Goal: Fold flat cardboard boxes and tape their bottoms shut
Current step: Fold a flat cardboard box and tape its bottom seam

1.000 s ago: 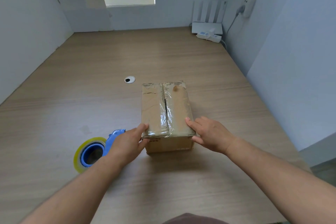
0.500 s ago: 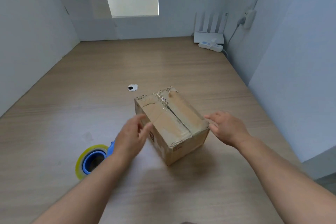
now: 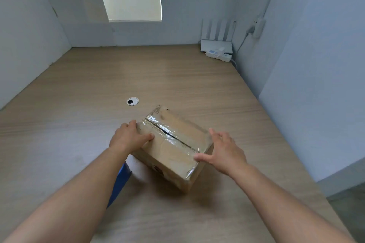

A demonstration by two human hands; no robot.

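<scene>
1. While it sits skewed on the wooden bench, about midway between the left and right edges, the cardboard box has its taped face up and one corner pointing at the near edge.
2. Clear tape runs wrinkled along the centre seam, and a dark slit shows where the flaps meet.
3. The left hand grips the box's far-left end, with the thumb lying across the top and the fingers curled over the end's upper edge.
4. The right hand is spread wide at the near-right end. Its thumb tip touches the top beside the tape, and the fingers fan out straight along the end face. Whether they touch it cannot be told.
5. A blue tape dispenser shows only in part, under the left forearm, just beside the box on the near-left.
6. A round cable grommet sits in the bench beyond the box, toward the far edge.
7. In the far right corner stand a white router and a power strip.
</scene>
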